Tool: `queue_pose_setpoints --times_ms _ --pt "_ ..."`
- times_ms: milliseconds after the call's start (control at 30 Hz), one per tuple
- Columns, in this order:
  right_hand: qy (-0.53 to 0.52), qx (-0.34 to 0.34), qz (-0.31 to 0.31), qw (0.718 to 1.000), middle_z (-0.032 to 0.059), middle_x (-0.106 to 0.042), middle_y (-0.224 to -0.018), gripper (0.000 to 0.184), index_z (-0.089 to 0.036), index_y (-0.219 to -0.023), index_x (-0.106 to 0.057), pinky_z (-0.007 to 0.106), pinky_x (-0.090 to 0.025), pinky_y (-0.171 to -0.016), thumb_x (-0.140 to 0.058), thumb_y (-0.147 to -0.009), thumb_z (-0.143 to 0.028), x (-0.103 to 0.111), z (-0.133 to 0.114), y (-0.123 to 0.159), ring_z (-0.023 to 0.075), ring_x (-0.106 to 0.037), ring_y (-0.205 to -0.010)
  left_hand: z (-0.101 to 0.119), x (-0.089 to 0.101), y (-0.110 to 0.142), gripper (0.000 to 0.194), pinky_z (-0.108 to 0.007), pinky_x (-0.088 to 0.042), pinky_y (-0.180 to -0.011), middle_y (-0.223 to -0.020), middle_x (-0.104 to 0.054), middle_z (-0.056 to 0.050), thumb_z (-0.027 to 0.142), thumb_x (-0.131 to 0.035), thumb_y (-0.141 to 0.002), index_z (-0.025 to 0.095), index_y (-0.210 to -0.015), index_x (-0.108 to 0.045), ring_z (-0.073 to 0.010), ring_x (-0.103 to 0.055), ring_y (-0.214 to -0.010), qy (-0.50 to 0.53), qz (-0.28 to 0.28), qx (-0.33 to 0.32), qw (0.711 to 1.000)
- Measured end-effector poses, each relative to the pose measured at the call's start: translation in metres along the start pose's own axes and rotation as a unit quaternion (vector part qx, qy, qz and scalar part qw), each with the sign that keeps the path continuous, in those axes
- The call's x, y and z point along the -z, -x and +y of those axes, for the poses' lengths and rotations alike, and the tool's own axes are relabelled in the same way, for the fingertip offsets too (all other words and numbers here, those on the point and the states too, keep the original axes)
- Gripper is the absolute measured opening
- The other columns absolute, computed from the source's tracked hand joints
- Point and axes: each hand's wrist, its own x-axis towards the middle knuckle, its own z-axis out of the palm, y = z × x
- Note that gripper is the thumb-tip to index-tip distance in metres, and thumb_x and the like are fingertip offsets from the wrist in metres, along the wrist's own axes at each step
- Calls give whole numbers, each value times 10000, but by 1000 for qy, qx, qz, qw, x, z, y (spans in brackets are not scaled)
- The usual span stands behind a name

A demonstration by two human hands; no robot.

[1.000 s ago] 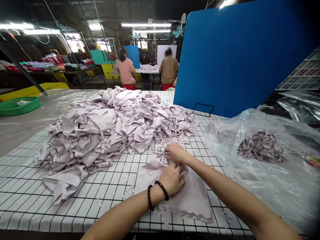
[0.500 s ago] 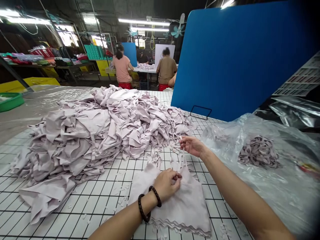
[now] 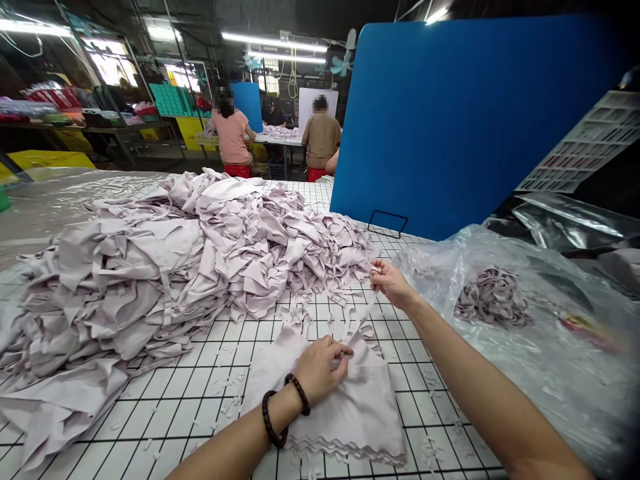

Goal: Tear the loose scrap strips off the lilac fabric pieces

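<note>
A small stack of pale lilac camisoles lies flat before me, wavy hems toward me and thin straps at the far side. My left hand, with two dark bead bracelets at the wrist, rests on the stack. Its fingers are curled, thumb and forefinger closed on the fabric at the base of a strap. Farther off and to the right, my right hand pinches the upper part of that camisole strap, which runs taut between both hands. Its fingertips partly hide the strap's end.
A large heap of lilac camisoles covers the left and far table. Small fabric scraps dot the gridded top. To the right lie a clear plastic bag and a bundle of straps. A blue board stands behind; people sit beyond.
My right hand has drawn the strap away to the right, and the strap now looks straighter. My left hand stays on the stack. The whole view has shifted slightly to the right.
</note>
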Motion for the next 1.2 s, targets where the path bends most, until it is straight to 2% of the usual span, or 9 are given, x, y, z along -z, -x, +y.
queue_pose_setpoints --times_ms 167,367,467,567,767,867,1000,1100,1200 --pt "68 38 -67 995 -53 -493 -700 286 -202 -940 -507 237 -364 -521 -540 -657 -194 -8 -9 11 81 -378 -513 -1 1 -1 276 -302 -438 -746 -913 -587 -41 336 -489 -864 260 -1096 -617 -169 -558 -822 35 10 8 999" --pt "223 102 -246 938 20 -560 -933 234 -191 -959 -563 287 -396 -752 -425 -773 -158 -44 -24 56 159 -494 -835 5 16 -9 540 -281 -473 -735 -1222 -508 -121 397 -469 -898 207 -1381 -320 -112 -532 -755 240 114 10 964" --pt "235 78 -303 920 25 -574 -922 241 -187 -974 -563 291 -403 -760 -415 -789 -142 -53 -25 73 167 -511 -857 9 25 -10 451 -233 -436 -582 -986 -624 -87 474 -472 -885 158 -1204 -516 -91 -513 -612 315 81 39 945" --pt "276 43 -310 909 -8 -570 -784 250 -202 -1009 -567 255 -396 -643 -442 -798 -151 -52 -22 81 136 -502 -699 11 27 -9 420 -207 -371 -481 -713 -612 -29 533 -484 -858 137 -878 -621 -77 -460 -501 354 50 71 931" --pt "276 -39 -341 898 22 -649 -784 270 -170 -917 -659 226 -411 -583 -625 -772 -395 -48 -11 78 142 -563 -698 3 14 -9 421 -255 -479 -621 -708 -624 -42 533 -506 -846 126 -840 -616 -123 -577 -618 403 11 72 912" --pt "297 -71 -305 902 23 -640 -680 309 -142 -801 -665 208 -353 -476 -645 -742 -446 -42 -5 73 102 -493 -548 -1 10 -9 415 -289 -485 -706 -803 -641 -67 502 -426 -896 135 -874 -618 -152 -599 -734 338 23 44 940" --pt "303 -86 -270 910 20 -620 -641 316 -123 -796 -649 200 -306 -441 -628 -747 -434 -30 0 71 80 -433 -492 2 15 -2 274 -321 -435 -781 -878 -601 -57 419 -488 -877 171 -877 -605 -178 -542 -839 94 47 -54 993" --pt "315 -67 -261 910 10 -597 -641 267 -123 -788 -661 205 -328 -491 -630 -743 -384 -26 4 77 91 -462 -544 8 17 5 269 -362 -398 -804 -921 -570 -57 417 -653 -745 191 -878 -596 -224 -495 -910 -68 42 -70 994" --pt "335 -56 -291 894 7 -614 -675 196 -144 -788 -674 213 -347 -537 -604 -757 -324 -29 9 90 107 -493 -600 10 16 10 273 -371 -374 -786 -904 -559 -45 444 -684 -716 210 -837 -612 -236 -478 -912 -132 18 -41 990"
